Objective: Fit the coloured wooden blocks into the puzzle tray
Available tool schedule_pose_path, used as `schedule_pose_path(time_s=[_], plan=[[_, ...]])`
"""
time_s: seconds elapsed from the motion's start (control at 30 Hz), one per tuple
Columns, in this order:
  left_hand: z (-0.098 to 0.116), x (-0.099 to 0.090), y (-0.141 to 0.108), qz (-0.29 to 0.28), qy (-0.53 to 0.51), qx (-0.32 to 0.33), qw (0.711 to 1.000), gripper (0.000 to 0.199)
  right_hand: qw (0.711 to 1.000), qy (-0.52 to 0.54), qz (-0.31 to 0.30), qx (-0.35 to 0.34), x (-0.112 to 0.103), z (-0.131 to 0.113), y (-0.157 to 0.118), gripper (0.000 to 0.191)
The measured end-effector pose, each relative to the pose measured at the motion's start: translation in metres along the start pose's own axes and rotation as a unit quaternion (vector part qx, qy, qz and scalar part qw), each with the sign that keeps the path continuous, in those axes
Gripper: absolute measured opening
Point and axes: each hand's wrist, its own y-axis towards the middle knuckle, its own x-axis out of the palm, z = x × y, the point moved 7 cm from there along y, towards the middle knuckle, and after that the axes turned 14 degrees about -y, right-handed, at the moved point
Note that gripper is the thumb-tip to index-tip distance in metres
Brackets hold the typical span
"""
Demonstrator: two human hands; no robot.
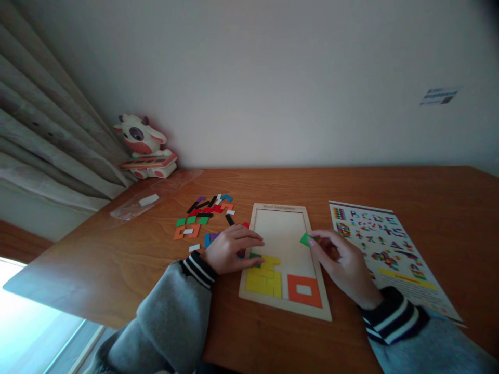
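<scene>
My right hand (345, 262) pinches a green puzzle piece (306, 239) between thumb and forefinger, over the right rim of the wooden puzzle tray (287, 234). Over the tray's left rim is my left hand (234, 248), its fingers stretched and apart. Its thumb lies at another green piece (255, 256), partly covered; whether it presses on that piece I cannot tell. Yellow pieces (263, 280) fit together in the tray's lower left. An orange piece with a rectangular hole (312, 297) sits in the lower right corner.
Several loose coloured pieces (205, 210) lie left of the tray. A printed pattern sheet (390, 249) is partly under my right hand and sleeve. A clear plastic bag (132, 210) and a cow-shaped toy keyboard (146, 148) are at the back left, by the curtain (50, 119).
</scene>
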Motion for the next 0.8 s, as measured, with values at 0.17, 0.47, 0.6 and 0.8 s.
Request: schedule_pose_path(time_s=[0.17, 0.47, 0.6, 0.8], plan=[[-0.006, 0.011, -0.009, -0.050, 0.020, 0.011, 0.998, 0.032, 0.998, -0.041, -0.022, -0.040, 0.006, -0.006, -0.002, 0.019], [0.010, 0.021, -0.002, 0.012, -0.059, -0.043, 0.997, 0.034, 0.996, -0.019, -0.086, -0.027, 0.016, -0.027, -0.001, 0.020], [0.006, 0.022, -0.003, 0.031, -0.130, -0.092, 0.987, 0.033, 0.991, 0.029, -0.119, -0.047, 0.032, -0.062, -0.006, 0.017], [-0.011, 0.022, -0.007, 0.056, -0.162, -0.199, 0.965, 0.029, 0.980, 0.023, -0.184, -0.072, 0.033, -0.062, 0.000, 0.028]])
